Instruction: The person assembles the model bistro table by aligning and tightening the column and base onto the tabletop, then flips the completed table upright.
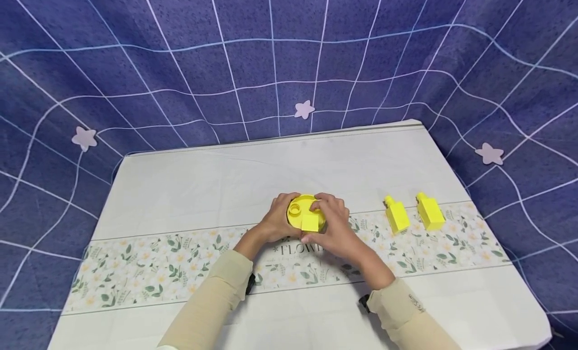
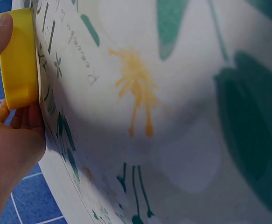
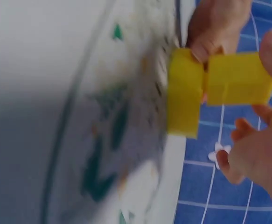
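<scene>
A yellow round base (image 1: 303, 203) with a raised rim and a ringed socket lies on the table, below my head view's centre. My left hand (image 1: 275, 220) grips its left side, thumb and fingers round the rim. A yellow block (image 1: 310, 223) stands upright on or just over the base's near part; in the right wrist view the block (image 3: 238, 79) shows a thin gap to the base (image 3: 184, 93). My right hand (image 1: 336, 227) pinches this block between thumb and forefinger. The block's lower end is hidden. The left wrist view catches the base (image 2: 19, 60) edge-on.
Two more yellow blocks with round knobs, one (image 1: 398, 217) nearer and one (image 1: 430, 213) farther right, lie right of my hands. A floral strip (image 1: 171, 264) crosses the white table (image 1: 180, 184). Behind hangs a blue gridded curtain (image 1: 244, 59) with pale stars.
</scene>
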`<state>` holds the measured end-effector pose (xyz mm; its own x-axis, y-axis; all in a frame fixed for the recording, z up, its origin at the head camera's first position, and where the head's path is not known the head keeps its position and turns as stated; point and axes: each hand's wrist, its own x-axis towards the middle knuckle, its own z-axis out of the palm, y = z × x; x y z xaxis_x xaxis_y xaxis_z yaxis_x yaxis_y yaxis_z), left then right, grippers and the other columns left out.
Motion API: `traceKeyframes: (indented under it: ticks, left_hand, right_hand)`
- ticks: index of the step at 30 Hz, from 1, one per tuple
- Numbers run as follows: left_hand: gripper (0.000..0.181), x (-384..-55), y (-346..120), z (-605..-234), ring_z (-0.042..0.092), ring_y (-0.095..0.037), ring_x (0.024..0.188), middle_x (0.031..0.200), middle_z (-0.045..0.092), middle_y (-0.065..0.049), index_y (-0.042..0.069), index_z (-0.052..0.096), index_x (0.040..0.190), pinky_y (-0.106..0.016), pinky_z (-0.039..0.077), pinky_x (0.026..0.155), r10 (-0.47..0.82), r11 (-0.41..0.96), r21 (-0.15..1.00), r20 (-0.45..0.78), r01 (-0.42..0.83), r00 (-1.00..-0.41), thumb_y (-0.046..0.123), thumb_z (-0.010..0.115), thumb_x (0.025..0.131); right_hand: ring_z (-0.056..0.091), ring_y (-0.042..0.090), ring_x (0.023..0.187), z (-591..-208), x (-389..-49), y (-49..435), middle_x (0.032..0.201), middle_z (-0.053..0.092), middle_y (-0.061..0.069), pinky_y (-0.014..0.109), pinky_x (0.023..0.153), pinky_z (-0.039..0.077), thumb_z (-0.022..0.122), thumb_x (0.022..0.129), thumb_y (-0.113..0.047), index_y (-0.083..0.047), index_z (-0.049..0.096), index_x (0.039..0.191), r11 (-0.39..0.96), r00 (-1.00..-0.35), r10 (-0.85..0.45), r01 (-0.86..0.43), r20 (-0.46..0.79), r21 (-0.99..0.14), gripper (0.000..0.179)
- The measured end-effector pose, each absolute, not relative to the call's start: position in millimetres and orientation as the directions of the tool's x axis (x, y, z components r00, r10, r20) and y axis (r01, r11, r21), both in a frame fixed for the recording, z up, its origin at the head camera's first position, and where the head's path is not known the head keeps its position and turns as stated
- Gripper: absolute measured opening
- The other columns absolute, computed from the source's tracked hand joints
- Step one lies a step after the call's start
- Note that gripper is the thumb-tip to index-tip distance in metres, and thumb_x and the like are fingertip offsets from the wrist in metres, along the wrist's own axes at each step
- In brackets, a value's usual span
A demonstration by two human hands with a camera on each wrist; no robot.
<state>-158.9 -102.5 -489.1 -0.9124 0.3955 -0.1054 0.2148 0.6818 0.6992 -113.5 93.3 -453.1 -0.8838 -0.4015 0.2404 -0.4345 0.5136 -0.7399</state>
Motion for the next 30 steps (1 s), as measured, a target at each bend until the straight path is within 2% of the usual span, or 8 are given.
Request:
traceKeyframes:
  ticks: [4,8,11,17,20,23,27,30]
  left_hand:
    - [0.103,-159.4,-103.0,-491.0,0.031,-0.010,0.106,0.122,0.035,0.006,0.025,0.029,0.134,-0.035,0.034,0.090,0.395,0.671,0.707,-0.089,0.222,-0.914,0.039,0.083,0.048]
    - [0.105,-158.8,-103.3,-491.0,0.030,-0.009,0.106,0.122,0.035,0.005,0.026,0.029,0.134,-0.034,0.034,0.092,0.384,0.670,0.711,-0.086,0.213,-0.919,0.042,0.084,0.046]
    - [0.104,-157.8,-102.7,-489.9,0.030,-0.009,0.107,0.122,0.035,0.005,0.024,0.029,0.134,-0.034,0.033,0.093,0.387,0.669,0.710,-0.081,0.219,-0.919,0.042,0.083,0.047]
    - [0.101,-157.0,-102.3,-488.5,0.031,-0.011,0.108,0.123,0.035,0.003,0.021,0.030,0.135,-0.036,0.033,0.092,0.406,0.654,0.716,-0.060,0.244,-0.912,0.040,0.082,0.050]
    - [0.103,-157.3,-102.7,-488.7,0.031,-0.010,0.107,0.122,0.035,0.004,0.021,0.029,0.136,-0.034,0.034,0.091,0.404,0.659,0.711,-0.059,0.246,-0.913,0.044,0.081,0.050]
    - [0.104,-157.6,-103.1,-489.6,0.031,-0.010,0.106,0.121,0.035,0.005,0.022,0.028,0.136,-0.034,0.034,0.090,0.402,0.663,0.707,-0.060,0.246,-0.914,0.049,0.080,0.050]
    - [0.103,-157.6,-103.1,-491.4,0.031,-0.010,0.108,0.123,0.034,0.006,0.024,0.027,0.136,-0.036,0.034,0.091,0.411,0.659,0.711,-0.069,0.244,-0.909,0.053,0.078,0.051]
    - [0.103,-157.5,-103.2,-492.5,0.031,-0.012,0.109,0.123,0.034,0.006,0.025,0.027,0.136,-0.040,0.034,0.091,0.419,0.651,0.716,-0.060,0.254,-0.906,0.048,0.080,0.051]
  right_hand:
    - [0.020,0.024,0.117,-445.2,-117.9,105.2,0.143,0.017,-0.005,0.047,0.089,0.017,0.075,0.067,-0.027,-0.029,0.044,0.128,0.463,-0.832,-0.515,-0.473,0.207,-0.749,0.069]
    - [0.017,0.022,0.122,-438.3,-126.0,112.6,0.145,0.012,-0.009,0.048,0.090,0.016,0.071,0.072,-0.018,-0.034,0.045,0.128,0.434,-0.761,-0.621,-0.532,0.186,-0.728,0.063]
    - [0.018,0.021,0.122,-436.6,-129.1,112.2,0.145,0.016,-0.004,0.047,0.090,0.017,0.070,0.073,-0.016,-0.029,0.050,0.124,0.434,-0.737,-0.654,-0.551,0.172,-0.713,0.057]
    - [0.024,0.022,0.117,-440.6,-130.7,99.3,0.139,0.029,0.001,0.043,0.087,0.018,0.076,0.065,-0.027,-0.021,0.055,0.109,0.470,-0.790,-0.577,-0.529,0.207,-0.707,0.050]
    - [0.028,0.021,0.111,-443.9,-130.9,88.9,0.132,0.036,0.001,0.042,0.086,0.019,0.076,0.062,-0.038,-0.018,0.049,0.097,0.516,-0.833,-0.502,-0.504,0.233,-0.692,0.048]
    - [0.028,0.021,0.108,-446.2,-130.7,82.2,0.129,0.037,0.005,0.041,0.084,0.020,0.072,0.064,-0.044,-0.016,0.042,0.093,0.560,-0.859,-0.457,-0.479,0.230,-0.676,0.050]
    - [0.025,0.021,0.113,-444.8,-131.4,83.4,0.136,0.029,0.001,0.042,0.086,0.018,0.073,0.067,-0.039,-0.016,0.049,0.111,0.534,-0.851,-0.479,-0.477,0.215,-0.698,0.055]
    - [0.021,0.021,0.119,-440.4,-133.4,87.2,0.143,0.019,-0.007,0.044,0.088,0.017,0.070,0.073,-0.031,-0.027,0.048,0.126,0.489,-0.809,-0.553,-0.510,0.201,-0.708,0.058]
